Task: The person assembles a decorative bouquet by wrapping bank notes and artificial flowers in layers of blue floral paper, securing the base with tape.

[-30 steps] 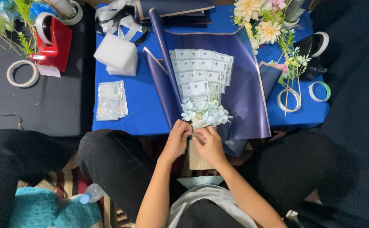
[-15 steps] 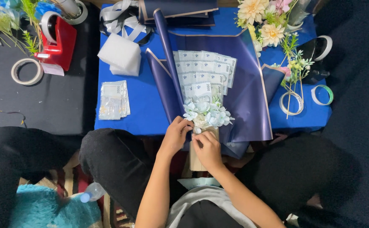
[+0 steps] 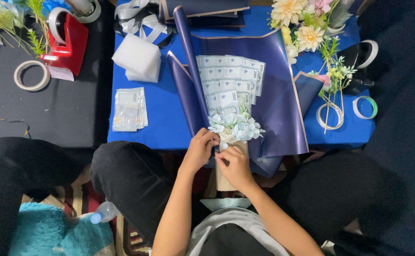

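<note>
Bouquet (image 3: 233, 128) pinched lower, both hands closer.

My left hand (image 3: 199, 150) and right hand (image 3: 233, 166) are bare at a cluster of pale blue and white paper flowers (image 3: 235, 127). Above it, a fan of grey-white banknotes with fine printed pattern (image 3: 230, 79) lies on glossy navy wrapping sheets edged with a thin gold line (image 3: 278, 95). Beneath is a bright blue tabletop (image 3: 164, 128). On it: a white foam block (image 3: 138, 59), a second grey-white stack of notes in clear film (image 3: 129, 109), cream, yellow and pink artificial blooms with green stems (image 3: 307, 28). The adjoining black surface (image 3: 51, 118) carries a red tape dispenser (image 3: 67, 40) and a beige tape roll (image 3: 32, 76). My trousers are black, my shirt grey
</note>
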